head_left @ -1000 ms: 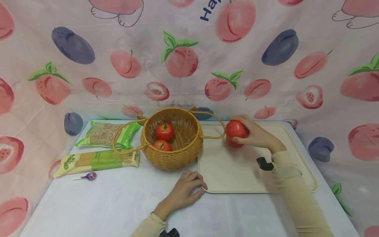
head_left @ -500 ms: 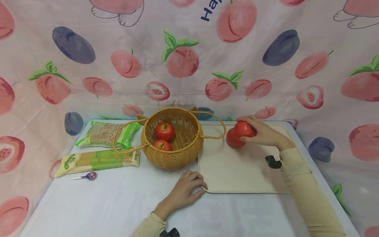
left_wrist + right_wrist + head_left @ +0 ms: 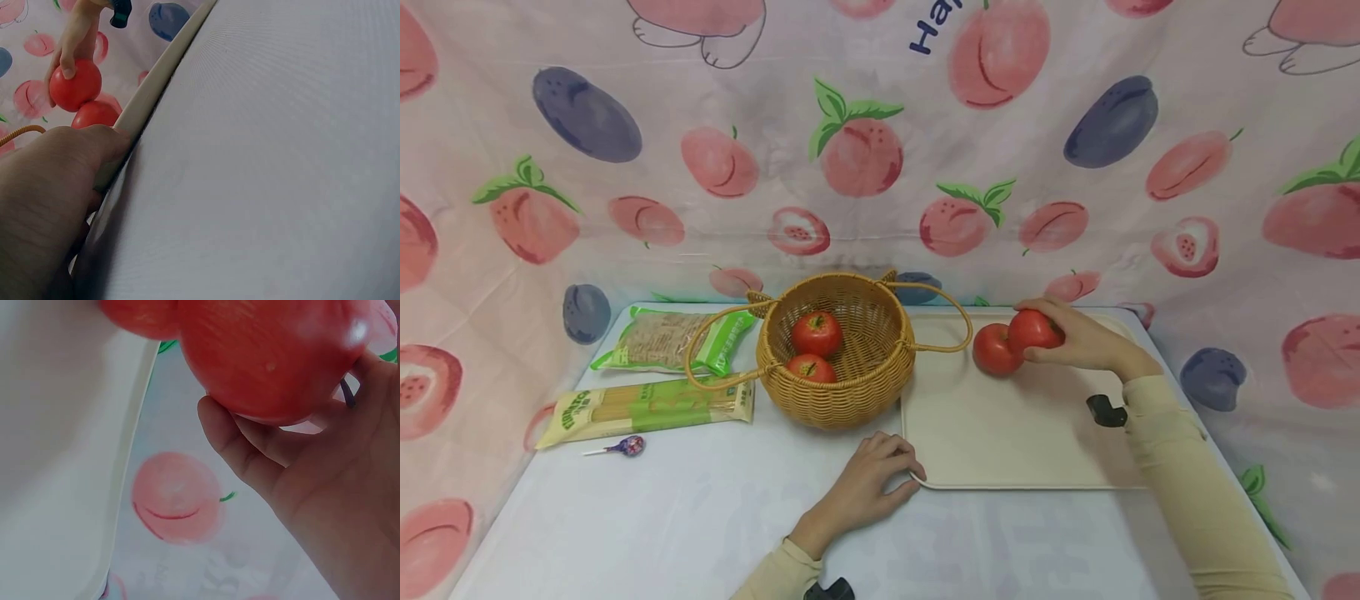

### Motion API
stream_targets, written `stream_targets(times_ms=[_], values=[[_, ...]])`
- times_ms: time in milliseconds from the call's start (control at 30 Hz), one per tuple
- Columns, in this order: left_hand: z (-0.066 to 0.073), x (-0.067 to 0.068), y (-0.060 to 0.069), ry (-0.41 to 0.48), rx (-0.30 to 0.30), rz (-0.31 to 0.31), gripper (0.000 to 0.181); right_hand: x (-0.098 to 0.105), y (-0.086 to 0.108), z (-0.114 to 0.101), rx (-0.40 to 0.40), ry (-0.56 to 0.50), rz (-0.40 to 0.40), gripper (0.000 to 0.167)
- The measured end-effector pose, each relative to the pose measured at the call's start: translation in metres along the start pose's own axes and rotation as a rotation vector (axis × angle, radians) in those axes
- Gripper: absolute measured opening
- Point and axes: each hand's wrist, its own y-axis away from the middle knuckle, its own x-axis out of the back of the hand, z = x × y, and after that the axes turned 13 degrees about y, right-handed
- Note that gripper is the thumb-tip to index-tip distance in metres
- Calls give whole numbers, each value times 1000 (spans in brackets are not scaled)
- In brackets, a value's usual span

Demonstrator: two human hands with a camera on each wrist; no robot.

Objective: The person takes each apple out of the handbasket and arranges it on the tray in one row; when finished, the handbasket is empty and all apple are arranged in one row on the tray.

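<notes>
1. Right hand [image 3: 1078,340]: grasping one red apple [image 3: 1036,330], near twelve o'clock over the cream tray [image 3: 1000,437].
2. Second red apple [image 3: 995,350]: on that tray, between ten and eleven o'clock, touching the first.
3. Left hand [image 3: 871,483]: pinching the tray's rim at eight o'clock.
4. Wicker basket [image 3: 835,407]: nine o'clock from the tray; I count two red apples [image 3: 816,334] inside.

Fruit-printed cloth [image 3: 880,225], possibly a curtain, backs a white table [image 3: 662,517].
</notes>
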Motion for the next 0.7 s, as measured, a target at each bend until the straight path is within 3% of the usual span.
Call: stream_targets(times_ms=[333, 567, 700], values=[[1, 1, 0, -1, 19, -11, 8, -4, 4, 16, -36, -19, 31, 70], [2, 2, 1, 0, 15, -7, 9, -7, 10, 27, -110, -52, -9, 84], [2, 1, 0, -4, 7, -7, 9, -10, 12, 34, -142, -67, -12, 84]])
